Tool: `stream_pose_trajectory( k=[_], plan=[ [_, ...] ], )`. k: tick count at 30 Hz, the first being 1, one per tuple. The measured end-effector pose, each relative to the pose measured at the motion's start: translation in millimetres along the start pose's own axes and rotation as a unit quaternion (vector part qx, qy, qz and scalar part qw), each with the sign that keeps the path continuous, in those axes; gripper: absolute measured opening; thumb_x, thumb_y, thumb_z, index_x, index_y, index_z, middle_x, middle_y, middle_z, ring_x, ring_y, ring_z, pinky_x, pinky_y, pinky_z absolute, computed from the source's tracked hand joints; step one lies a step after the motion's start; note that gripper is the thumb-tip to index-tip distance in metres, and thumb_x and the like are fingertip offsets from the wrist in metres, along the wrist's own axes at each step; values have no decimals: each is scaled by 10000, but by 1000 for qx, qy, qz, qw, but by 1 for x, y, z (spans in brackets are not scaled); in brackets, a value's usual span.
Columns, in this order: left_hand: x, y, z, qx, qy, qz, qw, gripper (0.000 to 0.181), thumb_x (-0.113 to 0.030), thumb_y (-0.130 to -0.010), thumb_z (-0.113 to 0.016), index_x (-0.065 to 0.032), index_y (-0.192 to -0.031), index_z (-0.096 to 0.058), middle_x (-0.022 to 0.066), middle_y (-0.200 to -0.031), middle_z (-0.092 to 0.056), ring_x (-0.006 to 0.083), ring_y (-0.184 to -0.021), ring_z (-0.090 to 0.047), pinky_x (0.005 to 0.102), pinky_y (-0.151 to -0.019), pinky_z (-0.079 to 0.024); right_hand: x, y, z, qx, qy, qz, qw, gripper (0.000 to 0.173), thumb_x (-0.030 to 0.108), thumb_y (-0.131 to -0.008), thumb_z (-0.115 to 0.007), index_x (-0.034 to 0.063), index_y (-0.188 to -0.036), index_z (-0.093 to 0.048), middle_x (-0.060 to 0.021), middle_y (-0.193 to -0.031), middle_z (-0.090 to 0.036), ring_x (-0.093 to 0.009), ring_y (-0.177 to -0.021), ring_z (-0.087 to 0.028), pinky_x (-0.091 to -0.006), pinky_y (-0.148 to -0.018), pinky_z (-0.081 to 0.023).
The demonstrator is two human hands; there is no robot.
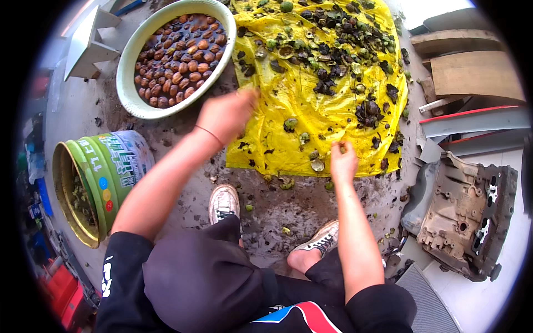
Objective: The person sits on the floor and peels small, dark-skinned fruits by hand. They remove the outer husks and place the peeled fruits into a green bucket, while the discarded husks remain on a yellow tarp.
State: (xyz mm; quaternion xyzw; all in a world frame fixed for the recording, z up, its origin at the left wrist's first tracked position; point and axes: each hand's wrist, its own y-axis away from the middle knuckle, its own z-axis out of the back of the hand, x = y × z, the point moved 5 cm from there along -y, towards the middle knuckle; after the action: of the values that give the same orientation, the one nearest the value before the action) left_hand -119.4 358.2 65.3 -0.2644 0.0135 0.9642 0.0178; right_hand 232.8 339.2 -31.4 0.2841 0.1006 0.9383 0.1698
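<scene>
My left hand (229,114), blurred and with a thin cord at the wrist, is over the left edge of a yellow plastic sheet (275,145); whether it holds anything cannot be made out. Near the sheet's front edge is my right hand (344,160), thumb and fingers curled close together, with a small dark spot between their tips that I cannot identify. Dark husk pieces (333,70) and green husks (290,124) lie scattered over the sheet. At the upper left, a pale oval basin (125,79) holds many brown walnuts (177,78) in dark liquid.
A green metal bucket (120,162) lies on its side at left, with husks inside. A small white stool (85,45) is behind it. At right are a dirty metal engine part (454,208), curved panels (474,75) and a finned radiator-like panel (429,299). Husk bits dot the floor.
</scene>
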Motion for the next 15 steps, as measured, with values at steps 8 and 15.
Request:
stream_pose_trajectory(
  k=[8,15],
  plan=[
    [-64,20,-146,223,48,5,974,631,-237,-901,-627,-90,-1472,-404,240,-1330,-545,414,-1010,-664,484,-862,-555,26,67,-45,24,23,28,999,489,223,-824,-784,80,-1244,-578,-220,-1131,-595,-393,-1067,-613,-463,-881,-534],
    [-41,-24,-128,222,58,95,969,364,-170,-893,-581,-36,-1231,-599,205,-1101,-691,396,-951,-680,472,-875,-549,69,-36,23,140,-61,7,988,427,260,-907,-731,18,-1242,-626,-200,-1241,-632,-311,-1125,-636,-380,-981,-510]
  ],
)
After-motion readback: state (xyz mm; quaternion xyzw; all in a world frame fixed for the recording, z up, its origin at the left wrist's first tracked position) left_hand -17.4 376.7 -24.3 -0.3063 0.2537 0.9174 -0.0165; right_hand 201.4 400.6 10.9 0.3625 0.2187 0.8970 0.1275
